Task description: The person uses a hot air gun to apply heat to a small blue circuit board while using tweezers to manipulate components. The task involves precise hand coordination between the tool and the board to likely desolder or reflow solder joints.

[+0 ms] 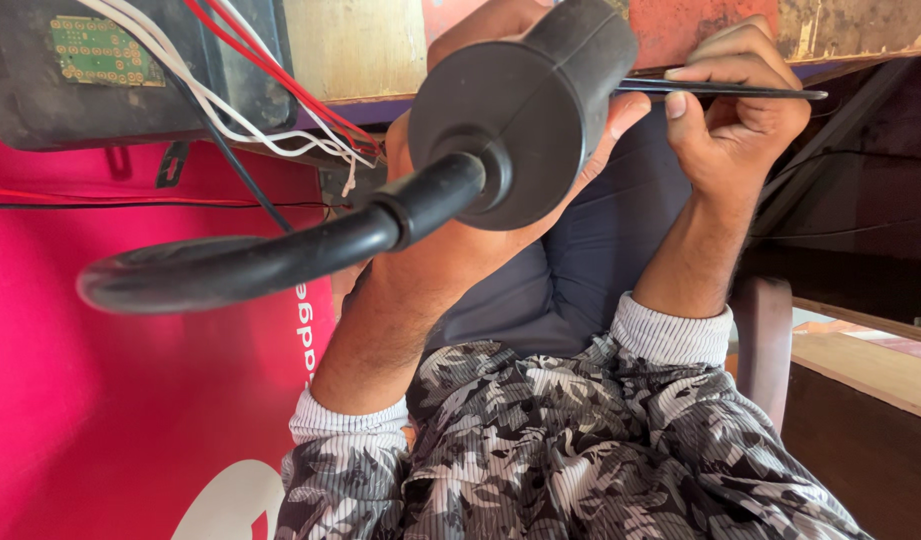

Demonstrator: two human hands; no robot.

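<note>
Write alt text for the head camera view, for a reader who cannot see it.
A person's left hand grips a black, round power tool body with a thick black cord curving off to the left, while the right hand holds a thin dark rod against its side. Behind are a green circuit board with red and white wires and a pink panel.

A bright pink panel fills the left side, a worn wooden bench edge runs overhead, and brown wooden furniture stands at right in daylight.
</note>
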